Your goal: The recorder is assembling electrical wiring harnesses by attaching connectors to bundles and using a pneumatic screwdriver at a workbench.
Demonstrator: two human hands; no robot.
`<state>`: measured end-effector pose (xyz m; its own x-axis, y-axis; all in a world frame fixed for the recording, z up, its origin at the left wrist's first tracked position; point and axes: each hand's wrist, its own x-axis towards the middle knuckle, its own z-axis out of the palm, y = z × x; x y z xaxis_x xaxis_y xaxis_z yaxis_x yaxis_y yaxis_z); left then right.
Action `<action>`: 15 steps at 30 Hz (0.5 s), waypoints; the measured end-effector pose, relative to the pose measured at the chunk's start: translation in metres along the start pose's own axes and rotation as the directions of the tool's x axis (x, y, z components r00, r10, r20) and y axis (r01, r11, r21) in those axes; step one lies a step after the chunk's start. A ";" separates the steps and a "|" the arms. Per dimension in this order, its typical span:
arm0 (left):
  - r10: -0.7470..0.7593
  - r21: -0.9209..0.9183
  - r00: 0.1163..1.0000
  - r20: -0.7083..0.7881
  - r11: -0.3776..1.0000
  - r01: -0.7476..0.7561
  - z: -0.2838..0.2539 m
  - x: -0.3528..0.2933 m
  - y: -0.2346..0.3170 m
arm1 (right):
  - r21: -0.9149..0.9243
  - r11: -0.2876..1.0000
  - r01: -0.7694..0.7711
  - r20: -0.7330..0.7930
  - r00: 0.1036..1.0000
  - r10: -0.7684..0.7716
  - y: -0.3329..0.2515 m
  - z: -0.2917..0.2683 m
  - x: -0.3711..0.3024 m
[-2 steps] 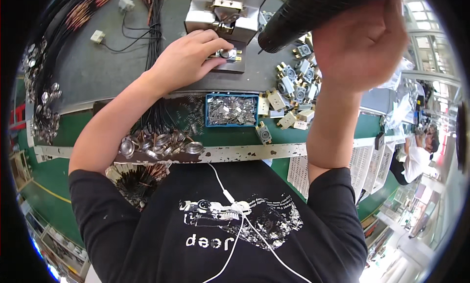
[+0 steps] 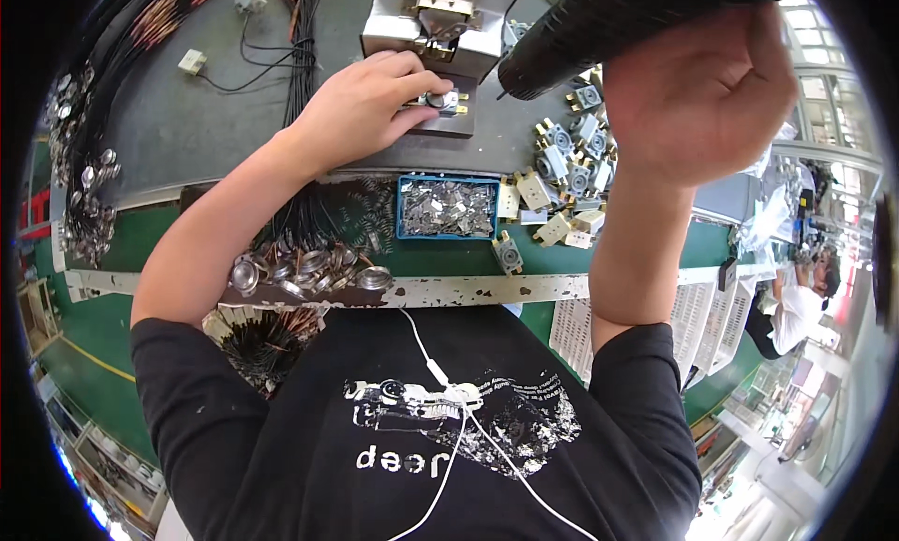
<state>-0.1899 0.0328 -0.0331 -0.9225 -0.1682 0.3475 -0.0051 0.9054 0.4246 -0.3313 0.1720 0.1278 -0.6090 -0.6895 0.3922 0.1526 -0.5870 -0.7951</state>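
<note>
My left hand (image 2: 365, 103) has its thumb and fingers closed round a small grey component (image 2: 438, 101) with brass terminals, pressing it onto a dark metal block (image 2: 457, 124). The fingers cover part of it. To the right, my right hand (image 2: 700, 105) grips a black cylindrical power screwdriver (image 2: 599, 40), raised above the bench. Its thin tip points down and left, apart from the component. Just behind my left hand stands a metal fixture (image 2: 398, 26) with a bracket-like mechanism.
A blue tray (image 2: 401, 224) of small metal parts lies in front of the block. Several similar grey components (image 2: 578, 177) are heaped to its right. Black wires (image 2: 302, 82) and round metal caps (image 2: 309, 271) lie on the left. A person (image 2: 796, 307) is at far right.
The view has shifted slightly. My right hand sits a little lower and further right, with the screwdriver still in it. My left hand stays on the component.
</note>
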 end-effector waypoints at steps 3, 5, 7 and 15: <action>0.055 -0.003 0.998 -0.036 0.998 -0.055 -0.001 0.001 0.000 | -0.168 0.981 0.094 -0.059 0.993 -0.105 0.006 0.008 0.001; 0.051 0.010 0.998 -0.037 0.999 -0.051 -0.002 -0.001 0.000 | -0.260 0.956 0.134 -0.067 0.985 -0.156 0.012 0.014 -0.001; 0.059 0.016 0.997 -0.053 0.998 -0.058 -0.001 -0.001 0.000 | -0.358 0.916 0.180 -0.064 0.974 -0.216 0.014 0.019 0.000; 0.026 -0.002 0.998 -0.057 1.000 -0.026 0.003 -0.004 -0.002 | -0.497 0.815 0.297 0.130 0.954 -0.269 0.042 0.009 -0.002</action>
<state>-0.1868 0.0326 -0.0377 -0.8988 -0.1666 0.4055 0.0199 0.9085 0.4174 -0.3166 0.1453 0.0974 -0.5210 -0.5553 0.6482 -0.4436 -0.4727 -0.7615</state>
